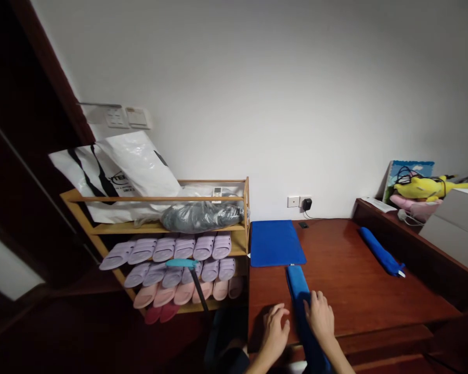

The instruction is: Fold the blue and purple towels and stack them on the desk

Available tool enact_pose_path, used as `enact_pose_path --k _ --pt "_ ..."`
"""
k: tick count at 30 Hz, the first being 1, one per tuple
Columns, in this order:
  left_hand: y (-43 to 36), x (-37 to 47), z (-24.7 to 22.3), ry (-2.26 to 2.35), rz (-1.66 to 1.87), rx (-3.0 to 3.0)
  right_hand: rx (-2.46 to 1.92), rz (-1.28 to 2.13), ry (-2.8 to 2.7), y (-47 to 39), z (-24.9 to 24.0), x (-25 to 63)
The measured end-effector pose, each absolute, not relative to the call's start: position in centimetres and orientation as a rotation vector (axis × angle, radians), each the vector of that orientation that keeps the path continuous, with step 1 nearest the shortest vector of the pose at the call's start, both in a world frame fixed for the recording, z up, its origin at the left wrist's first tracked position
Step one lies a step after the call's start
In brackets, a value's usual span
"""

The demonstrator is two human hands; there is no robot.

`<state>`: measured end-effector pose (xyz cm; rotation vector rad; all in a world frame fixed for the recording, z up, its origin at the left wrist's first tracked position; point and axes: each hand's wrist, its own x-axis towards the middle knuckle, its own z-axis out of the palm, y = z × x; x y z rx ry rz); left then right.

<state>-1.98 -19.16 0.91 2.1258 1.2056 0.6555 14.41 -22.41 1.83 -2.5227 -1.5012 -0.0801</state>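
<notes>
A long blue folded fabric strip [298,285] lies lengthwise on the brown wooden table, its near end running over the front edge. My right hand [321,316] rests on its right side, fingers stretched forward and thumb on the fabric. To the left of the strip, my left hand [275,326] hovers low over the table or touches it, I cannot tell which. Its fingers are bent and apart, with nothing in them. Just beyond the strip's far end is a flat blue fabric square [276,243]. A rolled blue fabric bundle [381,252] lies farther right.
A wooden shoe rack [245,208] with several slippers [185,246] and a white bag [136,163] stands left. A blue-headed stick [182,263] leans before it. On the right ledge are a yellow plush toy [425,188] and a white box [458,223]. A black plug [307,204] sits in the wall.
</notes>
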Motion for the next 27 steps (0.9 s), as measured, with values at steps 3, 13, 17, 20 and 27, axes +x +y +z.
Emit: enact_pose_path --k 3,13,17,20,27 --pt "-19.3 -1.8 0.5 1.241 0.638 2.203 -2.436 0.034 -1.530 -22.2 1.7 12.6" --pt "-19.2 -0.4 0.5 1.126 0.472 2.387 -2.097 0.536 -1.290 -20.6 -0.3 17.1" --pt "-19.1 1.9 0.6 1.041 0.424 2.422 -1.836 0.765 -1.152 -21.3 -0.4 19.0" --pt "-19.3 2.5 0.1 1.001 0.434 2.440 -1.703 0.853 -1.071 -21.7 -0.6 18.9" --pt "-19.0 -0.3 -1.7 1.149 0.404 2.499 -1.662 0.913 -1.009 -21.6 -0.7 18.7"
